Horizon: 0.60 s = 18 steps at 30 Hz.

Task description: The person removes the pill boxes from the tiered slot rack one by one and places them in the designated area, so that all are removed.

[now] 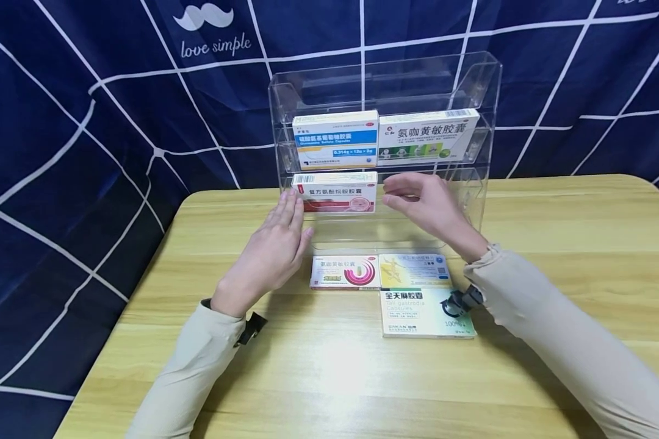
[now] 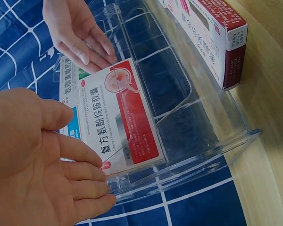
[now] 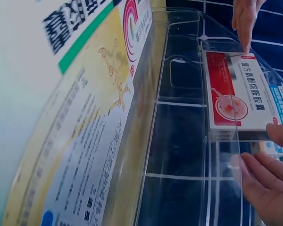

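Wooden table (image 1: 554, 256), clear rack (image 1: 472, 91): my left hand (image 1: 274, 250) flat, fingertips beside red-white box (image 1: 335, 192); right hand (image 1: 425, 204) loose, released, holding nothing.

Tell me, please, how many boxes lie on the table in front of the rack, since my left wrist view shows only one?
Observer: Three lie flat before the clear rack: a pink-ringed box, a yellow box and a green-and-white box.
Operator: Thank you. What stands on the shelf above the red-and-white box?
Observer: Two boxes side by side: a blue-and-white box on the left and a green-lettered box on the right.
Operator: Is the lower shelf full?
Observer: No. The space to the right of the red-and-white box holds no box, and the right hand hovers in front of it, holding nothing.
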Available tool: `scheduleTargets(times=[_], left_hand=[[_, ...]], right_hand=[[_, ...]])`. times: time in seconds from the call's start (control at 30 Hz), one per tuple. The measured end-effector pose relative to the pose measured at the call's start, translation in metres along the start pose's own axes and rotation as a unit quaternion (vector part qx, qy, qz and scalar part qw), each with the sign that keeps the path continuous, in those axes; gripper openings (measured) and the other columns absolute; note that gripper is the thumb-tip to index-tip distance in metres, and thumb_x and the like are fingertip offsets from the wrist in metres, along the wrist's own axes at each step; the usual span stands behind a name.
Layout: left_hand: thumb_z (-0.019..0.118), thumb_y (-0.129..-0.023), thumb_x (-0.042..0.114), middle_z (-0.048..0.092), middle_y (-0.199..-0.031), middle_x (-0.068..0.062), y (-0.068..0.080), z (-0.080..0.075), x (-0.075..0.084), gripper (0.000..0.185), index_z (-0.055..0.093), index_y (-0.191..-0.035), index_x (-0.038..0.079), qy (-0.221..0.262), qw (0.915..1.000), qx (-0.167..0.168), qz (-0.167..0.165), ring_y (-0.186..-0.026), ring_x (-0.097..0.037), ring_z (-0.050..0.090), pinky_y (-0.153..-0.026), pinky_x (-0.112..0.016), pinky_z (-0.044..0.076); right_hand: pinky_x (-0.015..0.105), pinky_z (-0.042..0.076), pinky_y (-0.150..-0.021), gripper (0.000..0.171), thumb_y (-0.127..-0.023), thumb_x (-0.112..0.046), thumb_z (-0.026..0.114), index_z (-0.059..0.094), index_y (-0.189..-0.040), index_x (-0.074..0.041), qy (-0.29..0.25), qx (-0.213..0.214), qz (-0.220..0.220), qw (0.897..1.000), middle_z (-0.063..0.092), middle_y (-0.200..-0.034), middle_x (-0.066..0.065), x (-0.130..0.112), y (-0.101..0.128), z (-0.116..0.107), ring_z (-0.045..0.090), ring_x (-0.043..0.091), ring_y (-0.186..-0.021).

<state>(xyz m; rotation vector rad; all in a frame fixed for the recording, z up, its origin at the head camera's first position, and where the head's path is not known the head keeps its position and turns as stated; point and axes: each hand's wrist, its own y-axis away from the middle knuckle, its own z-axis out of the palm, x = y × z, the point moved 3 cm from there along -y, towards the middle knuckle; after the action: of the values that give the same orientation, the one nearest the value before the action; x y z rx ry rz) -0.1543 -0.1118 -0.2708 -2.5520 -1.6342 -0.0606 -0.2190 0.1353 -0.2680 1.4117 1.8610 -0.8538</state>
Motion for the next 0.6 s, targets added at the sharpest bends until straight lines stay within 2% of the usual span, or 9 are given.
scheduleTargets(times=[0.13, 0.37, 0.6], left_hand=[[0.024, -0.106, 0.033, 0.004, -0.158, -0.024, 0.0, 0.001, 0.0, 0.061, 0.014, -0.149, -0.009, -0.001, 1.0, -0.001, 0.0, -0.147, -0.033, 0.002, -0.12, -0.042, 0.009], [0.025, -0.106, 0.031, 0.006, -0.158, -0.024, -0.001, 0.0, -0.001, 0.06, 0.015, -0.149, -0.009, 0.001, 1.0, 0.006, 0.0, -0.147, -0.033, 0.003, -0.12, -0.041, 0.009], [0.026, -0.106, 0.032, 0.006, -0.158, -0.024, 0.0, 0.0, 0.0, 0.061, 0.014, -0.149, -0.008, -0.002, 1.0, 0.004, 0.0, -0.148, -0.033, 0.004, -0.12, -0.041, 0.009]], right_hand=[[0.039, 0.052, -0.093, 0.036, -0.089, -0.015, 0.069, 0.063, -0.123, -0.006, -0.023, -0.005, 0.012, 1.0, 0.066, -0.12, 0.015, 0.001, -0.005, 0.003, 0.064, 0.026, -0.108], [0.035, 0.054, -0.09, 0.038, -0.087, -0.018, 0.071, 0.063, -0.123, -0.007, -0.02, 0.003, 0.012, 1.0, 0.068, -0.117, 0.013, 0.004, -0.013, 0.009, 0.066, 0.024, -0.104], [0.038, 0.053, -0.09, 0.037, -0.087, -0.018, 0.071, 0.064, -0.121, -0.004, -0.02, 0.016, 0.0, 1.0, 0.068, -0.115, 0.016, 0.003, -0.015, 0.013, 0.066, 0.027, -0.104]])
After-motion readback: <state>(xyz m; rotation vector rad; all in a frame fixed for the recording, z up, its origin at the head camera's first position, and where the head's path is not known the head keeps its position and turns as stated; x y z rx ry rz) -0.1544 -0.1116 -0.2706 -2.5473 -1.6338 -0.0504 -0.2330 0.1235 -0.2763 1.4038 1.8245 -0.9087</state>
